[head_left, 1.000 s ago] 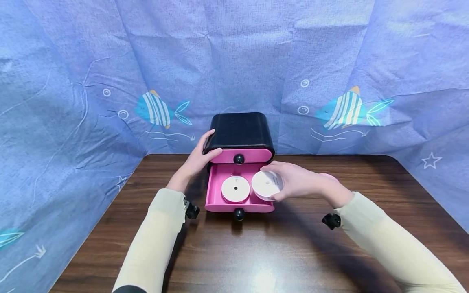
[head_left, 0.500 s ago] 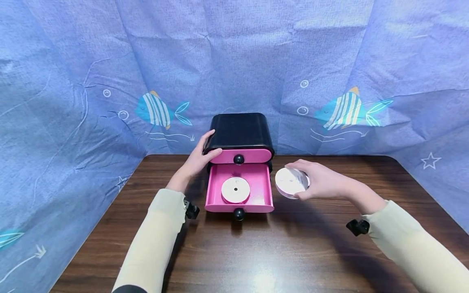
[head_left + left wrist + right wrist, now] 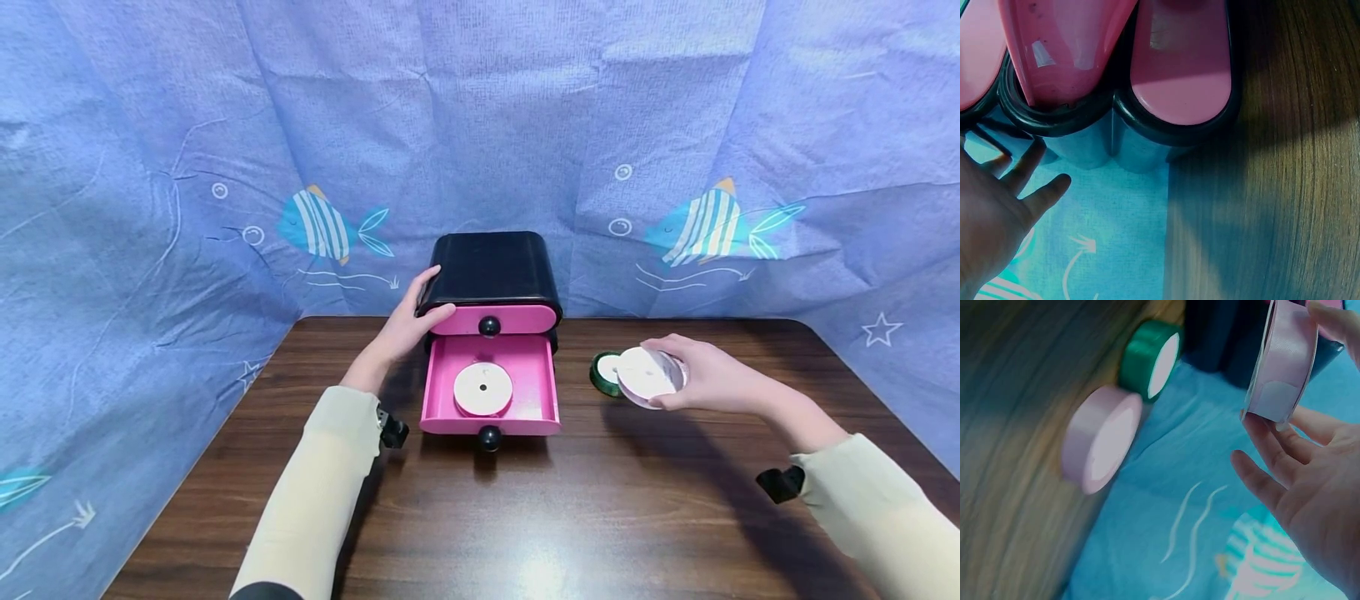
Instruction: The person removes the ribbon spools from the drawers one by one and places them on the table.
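Note:
My right hand (image 3: 712, 379) pinches a pale pink ribbon spool (image 3: 643, 379) above the table, thumb and fingers on its edges. In the right wrist view, a green ribbon spool (image 3: 1138, 359) and another pale pink ribbon spool (image 3: 1079, 437) stand on the table. My left hand (image 3: 401, 333) rests against the left side of a black cabinet (image 3: 491, 267), thumb at its front and fingers extended. The cabinet's lower pink drawer (image 3: 534, 379) is pulled out. Inside it lies a white-faced ribbon spool (image 3: 467, 387). The upper pink drawer (image 3: 525, 318) is closed.
The brown wooden table (image 3: 450, 517) spreads in front of the cabinet and to both sides. A blue cloth (image 3: 495, 125) with printed fish hangs behind it. Black round knobs stick out from the drawer fronts, the lower knob (image 3: 490, 439) toward me.
My right hand has lifted the pale pink ribbon spool out of the drawer and carried it right, beside the green spool, which has come into sight. My left hand stays on the cabinet.

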{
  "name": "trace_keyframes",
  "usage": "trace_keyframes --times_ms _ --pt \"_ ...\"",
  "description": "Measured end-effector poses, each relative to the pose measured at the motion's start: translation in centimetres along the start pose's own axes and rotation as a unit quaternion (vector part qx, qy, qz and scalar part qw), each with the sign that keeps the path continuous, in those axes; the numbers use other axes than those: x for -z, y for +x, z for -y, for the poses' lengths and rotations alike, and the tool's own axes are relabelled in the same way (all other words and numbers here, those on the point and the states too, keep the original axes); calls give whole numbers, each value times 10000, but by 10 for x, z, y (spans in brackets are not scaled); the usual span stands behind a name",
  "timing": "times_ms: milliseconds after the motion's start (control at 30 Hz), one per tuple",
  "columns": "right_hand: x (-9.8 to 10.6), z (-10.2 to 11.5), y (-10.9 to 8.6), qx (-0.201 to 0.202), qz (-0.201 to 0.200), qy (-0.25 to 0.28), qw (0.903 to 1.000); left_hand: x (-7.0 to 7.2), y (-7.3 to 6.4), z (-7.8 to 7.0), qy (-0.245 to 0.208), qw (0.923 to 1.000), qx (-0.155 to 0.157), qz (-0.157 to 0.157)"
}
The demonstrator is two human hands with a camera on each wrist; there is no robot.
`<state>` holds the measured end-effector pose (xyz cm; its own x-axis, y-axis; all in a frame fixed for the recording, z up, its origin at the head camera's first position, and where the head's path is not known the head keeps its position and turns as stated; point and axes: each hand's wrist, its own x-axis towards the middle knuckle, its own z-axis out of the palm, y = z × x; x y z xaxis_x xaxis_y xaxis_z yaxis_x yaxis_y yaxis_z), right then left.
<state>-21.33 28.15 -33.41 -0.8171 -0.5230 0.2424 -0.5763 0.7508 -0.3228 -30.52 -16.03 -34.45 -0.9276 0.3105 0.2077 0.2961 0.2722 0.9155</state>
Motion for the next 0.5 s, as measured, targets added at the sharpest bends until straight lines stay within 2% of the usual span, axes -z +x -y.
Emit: trace_keyframes --times_ms 167,367,500 --pt "3 -22 -12 -377 -38 -217 9990 1 -1 -5 -82 9999 122 73" --pt "8 -50 -26 -717 -170 -355 9967 0 -11 -27 -81 9997 215 120" --pt "10 -68 -35 -1071 -67 -341 9936 -1 -13 -32 -82 9997 173 120"
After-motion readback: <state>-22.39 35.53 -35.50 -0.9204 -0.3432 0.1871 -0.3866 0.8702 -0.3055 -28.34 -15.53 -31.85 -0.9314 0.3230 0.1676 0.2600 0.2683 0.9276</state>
